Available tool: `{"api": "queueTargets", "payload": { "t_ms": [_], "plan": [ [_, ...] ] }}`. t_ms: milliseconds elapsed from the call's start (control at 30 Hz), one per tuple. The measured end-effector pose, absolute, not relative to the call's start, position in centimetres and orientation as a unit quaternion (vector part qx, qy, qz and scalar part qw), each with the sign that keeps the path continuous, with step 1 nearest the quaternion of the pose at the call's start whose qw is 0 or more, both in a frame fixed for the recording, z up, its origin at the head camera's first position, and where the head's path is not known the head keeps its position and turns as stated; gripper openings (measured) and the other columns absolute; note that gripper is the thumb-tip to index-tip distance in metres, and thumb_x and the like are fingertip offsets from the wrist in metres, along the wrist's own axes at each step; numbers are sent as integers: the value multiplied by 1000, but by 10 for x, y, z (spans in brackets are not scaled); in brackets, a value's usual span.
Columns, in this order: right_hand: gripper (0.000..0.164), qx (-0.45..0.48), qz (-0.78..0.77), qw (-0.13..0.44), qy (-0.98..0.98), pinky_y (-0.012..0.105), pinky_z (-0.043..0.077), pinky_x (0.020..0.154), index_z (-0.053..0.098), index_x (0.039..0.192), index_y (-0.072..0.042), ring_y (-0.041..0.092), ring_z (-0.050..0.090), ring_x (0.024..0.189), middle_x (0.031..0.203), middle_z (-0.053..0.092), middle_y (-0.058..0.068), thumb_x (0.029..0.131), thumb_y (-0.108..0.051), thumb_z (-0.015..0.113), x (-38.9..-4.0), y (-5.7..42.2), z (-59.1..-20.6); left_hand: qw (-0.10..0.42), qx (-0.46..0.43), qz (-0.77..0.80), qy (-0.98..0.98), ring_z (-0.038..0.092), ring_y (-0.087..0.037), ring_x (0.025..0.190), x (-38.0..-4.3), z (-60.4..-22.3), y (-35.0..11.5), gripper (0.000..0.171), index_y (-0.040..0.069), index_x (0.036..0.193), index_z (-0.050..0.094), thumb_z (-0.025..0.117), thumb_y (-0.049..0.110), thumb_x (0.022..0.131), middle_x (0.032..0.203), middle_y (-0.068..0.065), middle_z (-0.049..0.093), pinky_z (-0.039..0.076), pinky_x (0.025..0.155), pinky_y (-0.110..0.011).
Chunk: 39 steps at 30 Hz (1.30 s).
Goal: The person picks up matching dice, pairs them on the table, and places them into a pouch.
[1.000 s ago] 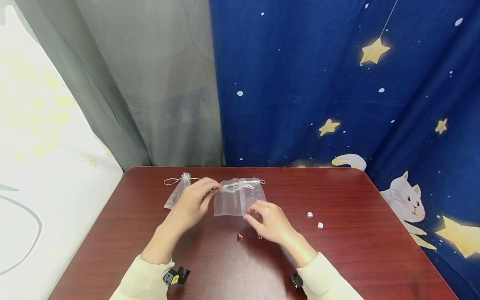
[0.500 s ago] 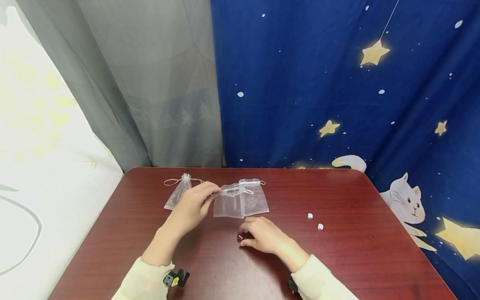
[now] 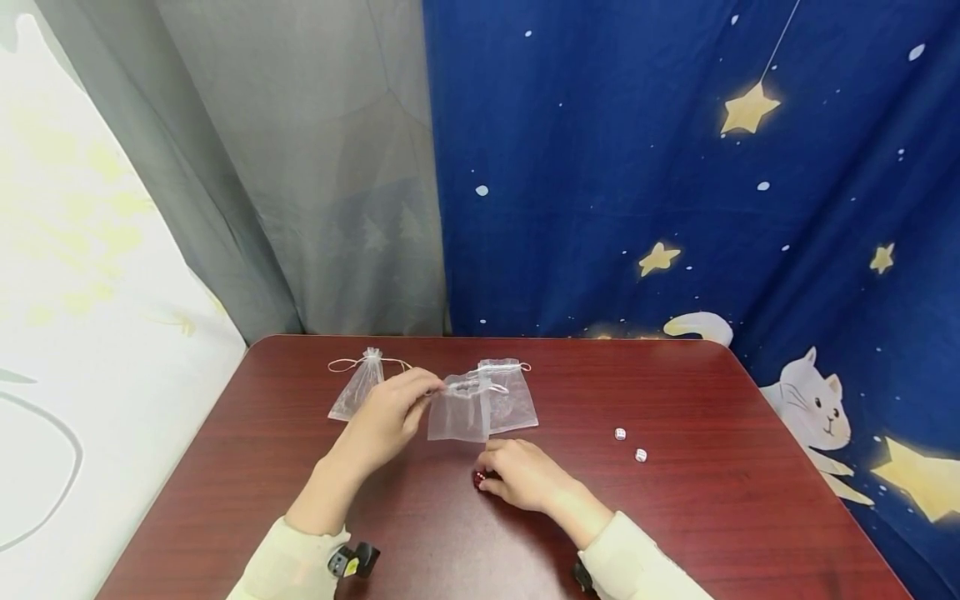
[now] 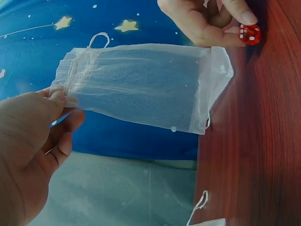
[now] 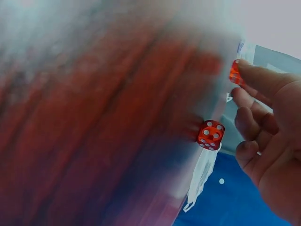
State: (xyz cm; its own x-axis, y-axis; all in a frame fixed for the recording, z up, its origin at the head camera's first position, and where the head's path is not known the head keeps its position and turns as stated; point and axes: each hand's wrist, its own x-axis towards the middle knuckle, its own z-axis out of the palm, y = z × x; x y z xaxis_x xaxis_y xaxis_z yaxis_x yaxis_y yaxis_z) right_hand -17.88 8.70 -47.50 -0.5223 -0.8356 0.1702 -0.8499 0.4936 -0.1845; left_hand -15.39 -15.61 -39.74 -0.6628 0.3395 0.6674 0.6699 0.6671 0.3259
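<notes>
My left hand (image 3: 390, 417) pinches the gathered top of a sheer white drawstring bag (image 4: 141, 84), which hangs flat from the fingers just above the table. Thumb and finger of my right hand (image 3: 523, 475) pinch a translucent red die (image 4: 250, 35) with white pips, close in front of the bag's lower edge. A second red die (image 5: 211, 135) shows in the right wrist view, on the table by the right hand's curled fingers; in the head view that hand hides it. Behind the held bag another sheer bag (image 3: 516, 407) lies on the table.
A third sheer bag (image 3: 352, 398), its neck drawn tight and cords looped out, lies at the left, partly behind the left hand. Two white dice (image 3: 620, 433) rest on the right of the dark red table (image 3: 720, 517). A blue star-patterned curtain (image 3: 570, 167) hangs behind the table.
My right hand has left the bag's lower corner, moved toward me and left, and taken hold of a red die. The left hand keeps its grip on the bag, barely moving.
</notes>
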Motion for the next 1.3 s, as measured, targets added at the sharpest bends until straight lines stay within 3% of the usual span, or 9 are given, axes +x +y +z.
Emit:
{"api": "queueTargets", "payload": {
  "t_ms": [500,667,800,1000,1300],
  "plan": [
    [8,497,238,78,-831,24,53,72,73,98,-16,4,63,77,85,67,-10,92,-22,76,-184,93,-433,287,-291,-282,-868,67,-13,90,-155,-399,-158,16,8,100,73,73,-4,89,98,2,70,56,80,-33],
    [8,491,276,65,-824,15,48,64,73,99,-16,-6,57,66,76,66,-14,92,-19,75,-186,92,-416,289,-292,-275,-869,67,-12,90,-157,-403,-159,16,9,99,73,73,-4,89,97,3,70,56,79,-32],
    [11,495,305,88,-809,12,43,56,71,100,-15,-9,49,56,70,63,-15,91,-18,76,-189,92,-402,292,-298,-272,-867,67,-12,90,-159,-406,-158,16,9,98,73,73,-4,89,96,3,70,56,79,-32],
    [16,498,343,136,-785,13,38,49,71,102,-10,-6,46,51,66,66,-11,87,-13,79,-194,87,-383,291,-304,-274,-865,67,-12,88,-159,-407,-156,16,9,97,73,73,-5,88,95,4,69,56,79,-31],
    [16,457,301,198,-813,20,43,52,72,101,-8,1,51,54,61,60,-11,88,-15,78,-197,77,-370,292,-314,-275,-861,67,-13,89,-157,-407,-149,15,9,99,73,71,-3,90,96,2,70,57,80,-33]
  ]
}}
